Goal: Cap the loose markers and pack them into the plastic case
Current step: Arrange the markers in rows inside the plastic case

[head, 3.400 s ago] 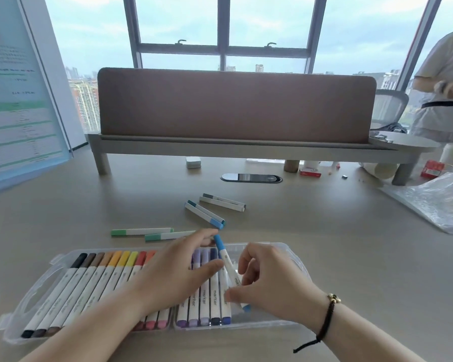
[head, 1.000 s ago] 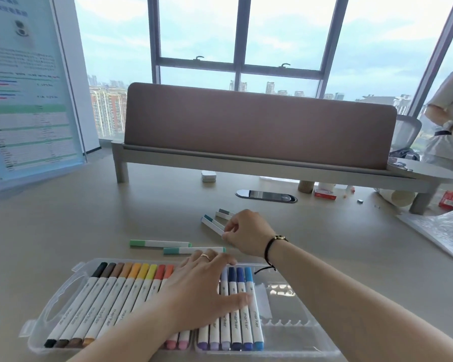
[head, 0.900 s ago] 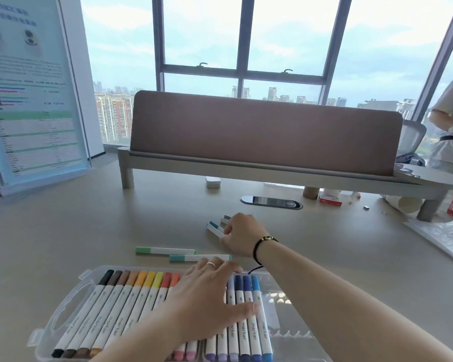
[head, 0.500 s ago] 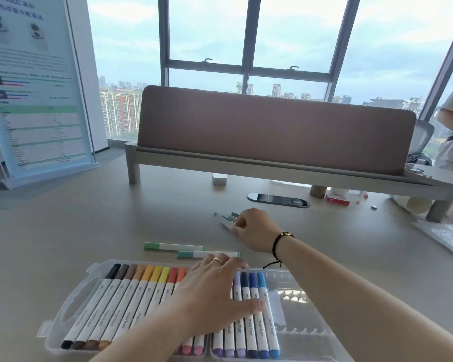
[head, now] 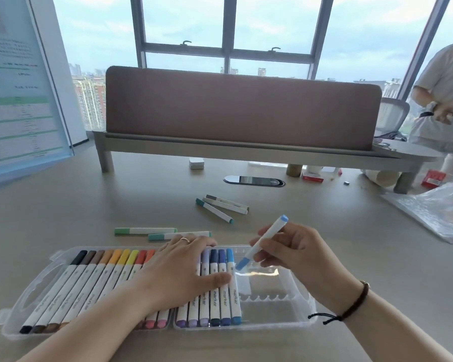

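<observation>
A clear plastic case [head: 293, 307] lies open near the table's front edge, with a row of capped markers [head: 94, 283] filling its left and middle. My left hand [head: 183, 270] lies flat on the packed markers, fingers straight. My right hand [head: 293, 252] pinches a light blue marker [head: 266, 239] tilted over the case's bare right part, its lower end close to the last blue marker. Two green markers [head: 162, 232] lie just behind the case. Farther back lie a teal marker [head: 215, 210] and two grey ones [head: 226, 203].
A brown divider on a grey shelf [head: 241, 152] crosses the back of the table. A clear plastic bag [head: 434, 210] lies at the right. A cable grommet [head: 254, 181] and small items sit under the shelf. A poster stands at the left, and a person at the far right.
My right hand came back from the far markers with a light blue marker and now holds it over the case. My left hand stayed on the packed markers.
</observation>
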Motion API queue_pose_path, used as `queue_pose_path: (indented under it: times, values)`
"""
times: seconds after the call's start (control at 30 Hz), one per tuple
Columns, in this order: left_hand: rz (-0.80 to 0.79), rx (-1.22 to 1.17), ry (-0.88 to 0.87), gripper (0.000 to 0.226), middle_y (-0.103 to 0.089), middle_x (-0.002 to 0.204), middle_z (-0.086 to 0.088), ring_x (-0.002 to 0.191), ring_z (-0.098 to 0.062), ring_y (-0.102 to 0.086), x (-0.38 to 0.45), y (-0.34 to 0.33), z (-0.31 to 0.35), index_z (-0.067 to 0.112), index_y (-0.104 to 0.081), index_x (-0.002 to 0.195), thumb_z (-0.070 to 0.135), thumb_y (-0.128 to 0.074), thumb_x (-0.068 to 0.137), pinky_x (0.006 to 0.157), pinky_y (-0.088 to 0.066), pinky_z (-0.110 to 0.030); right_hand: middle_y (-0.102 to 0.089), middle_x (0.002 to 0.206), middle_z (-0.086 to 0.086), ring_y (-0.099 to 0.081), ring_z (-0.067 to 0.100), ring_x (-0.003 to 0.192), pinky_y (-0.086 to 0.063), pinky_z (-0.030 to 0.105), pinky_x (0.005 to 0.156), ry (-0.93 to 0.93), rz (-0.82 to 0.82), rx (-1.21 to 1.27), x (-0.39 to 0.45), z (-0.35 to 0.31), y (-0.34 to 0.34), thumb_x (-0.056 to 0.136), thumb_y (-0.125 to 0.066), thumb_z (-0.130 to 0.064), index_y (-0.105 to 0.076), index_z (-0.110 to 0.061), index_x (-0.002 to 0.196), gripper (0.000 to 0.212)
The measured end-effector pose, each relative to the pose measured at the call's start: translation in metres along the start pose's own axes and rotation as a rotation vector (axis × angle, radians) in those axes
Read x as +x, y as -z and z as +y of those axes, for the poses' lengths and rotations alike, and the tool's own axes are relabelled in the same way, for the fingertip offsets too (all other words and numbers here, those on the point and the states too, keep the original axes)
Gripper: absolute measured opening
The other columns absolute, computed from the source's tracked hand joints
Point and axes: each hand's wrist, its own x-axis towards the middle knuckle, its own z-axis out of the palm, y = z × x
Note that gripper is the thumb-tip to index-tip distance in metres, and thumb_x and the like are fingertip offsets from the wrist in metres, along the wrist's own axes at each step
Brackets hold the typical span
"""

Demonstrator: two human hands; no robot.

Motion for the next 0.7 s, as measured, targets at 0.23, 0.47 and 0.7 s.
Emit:
queue_pose_path:
  times: [0.23, 0.47, 0.7]
  values:
    - [0.103, -0.06, -0.046, 0.071, -0.038, 0.135, 0.032, 0.12, 0.008, -0.036, -0.003, 0.002, 0.006, 0.053, -0.032, 0.139, 0.086, -0.043, 0.077, 0.103, -0.04, -0.027, -0.076, 0.084, 0.008, -0.072, 0.025, 0.078, -0.056, 0.045, 0.084, 0.101, -0.13, -0.234, -0.009, 0.001, 0.0, 0.084, -0.077, -0.008, -0.077, -0.031, 0.09, 0.024]
    - [0.21, -0.135, -0.129, 0.04, -0.057, 0.092, 0.033, 0.097, 0.016, -0.05, -0.011, 0.007, 0.017, 0.063, -0.039, 0.127, 0.069, -0.045, 0.088, 0.08, -0.036, -0.006, -0.07, 0.087, 0.005, -0.069, 0.024, 0.077, -0.057, 0.036, 0.081, 0.27, -0.214, -0.426, -0.017, -0.008, -0.002, 0.081, -0.081, -0.012, -0.08, -0.032, 0.095, 0.024]
    - [0.179, -0.328, -0.187, 0.028, -0.06, 0.113, 0.042, 0.112, 0.023, -0.048, -0.014, 0.004, 0.018, 0.057, -0.053, 0.124, 0.046, -0.053, 0.098, 0.087, -0.037, -0.004, -0.074, 0.08, -0.012, -0.071, 0.007, 0.075, -0.053, 0.018, 0.075, 0.258, -0.288, -0.521, -0.02, -0.004, -0.006, 0.083, -0.069, 0.0, -0.079, -0.031, 0.095, 0.035]
